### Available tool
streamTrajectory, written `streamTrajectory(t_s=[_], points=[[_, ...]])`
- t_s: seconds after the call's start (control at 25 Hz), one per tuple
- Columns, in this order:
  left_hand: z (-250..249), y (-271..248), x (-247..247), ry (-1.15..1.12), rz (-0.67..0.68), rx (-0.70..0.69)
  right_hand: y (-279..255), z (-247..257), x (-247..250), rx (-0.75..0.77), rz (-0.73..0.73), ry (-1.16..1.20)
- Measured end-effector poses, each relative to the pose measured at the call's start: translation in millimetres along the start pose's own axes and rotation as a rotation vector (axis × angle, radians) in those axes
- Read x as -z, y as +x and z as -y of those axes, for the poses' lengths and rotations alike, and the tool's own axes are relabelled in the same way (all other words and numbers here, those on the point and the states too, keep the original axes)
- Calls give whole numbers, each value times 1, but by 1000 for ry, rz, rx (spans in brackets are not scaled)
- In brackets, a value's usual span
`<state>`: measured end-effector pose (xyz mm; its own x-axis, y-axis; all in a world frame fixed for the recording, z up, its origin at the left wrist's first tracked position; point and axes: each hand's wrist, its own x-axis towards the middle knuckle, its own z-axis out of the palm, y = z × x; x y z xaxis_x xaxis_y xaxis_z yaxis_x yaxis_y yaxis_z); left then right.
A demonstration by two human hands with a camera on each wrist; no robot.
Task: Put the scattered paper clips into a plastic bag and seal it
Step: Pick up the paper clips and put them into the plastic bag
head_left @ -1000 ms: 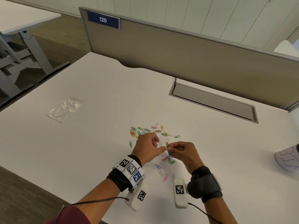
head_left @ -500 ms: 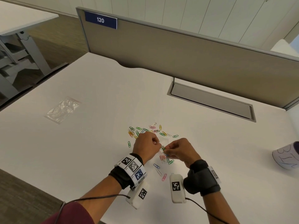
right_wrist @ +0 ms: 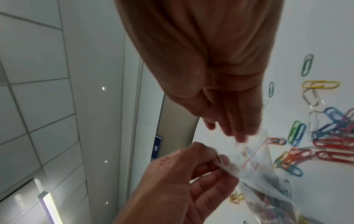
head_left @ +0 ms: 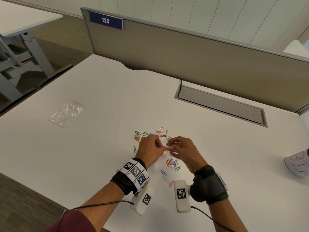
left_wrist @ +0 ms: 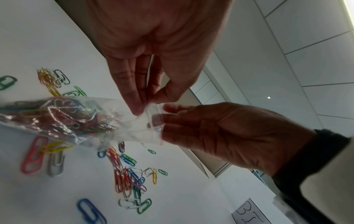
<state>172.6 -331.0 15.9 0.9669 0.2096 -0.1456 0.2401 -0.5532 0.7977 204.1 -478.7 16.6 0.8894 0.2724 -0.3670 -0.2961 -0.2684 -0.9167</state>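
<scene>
A small clear plastic bag, partly filled with coloured clips, hangs just above the desk between both hands. The left hand pinches one side of its mouth in a tight grip; the right hand has its grip on the other side. Loose paper clips lie on the desk beneath and beyond the bag. A second, empty bag lies well to the left.
</scene>
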Motion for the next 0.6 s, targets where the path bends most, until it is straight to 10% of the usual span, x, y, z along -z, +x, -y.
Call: streamTrajectory(t_s=[0.16, 0.32, 0.6], points=[[5, 1, 2, -6, 4, -3, 2, -23, 28, 153, -263, -478], [8, 1, 4, 17, 21, -67, 8, -64, 47, -43, -103, -835], [15, 7, -1, 87, 65, -70, 3, -69, 12, 124, 62, -995]])
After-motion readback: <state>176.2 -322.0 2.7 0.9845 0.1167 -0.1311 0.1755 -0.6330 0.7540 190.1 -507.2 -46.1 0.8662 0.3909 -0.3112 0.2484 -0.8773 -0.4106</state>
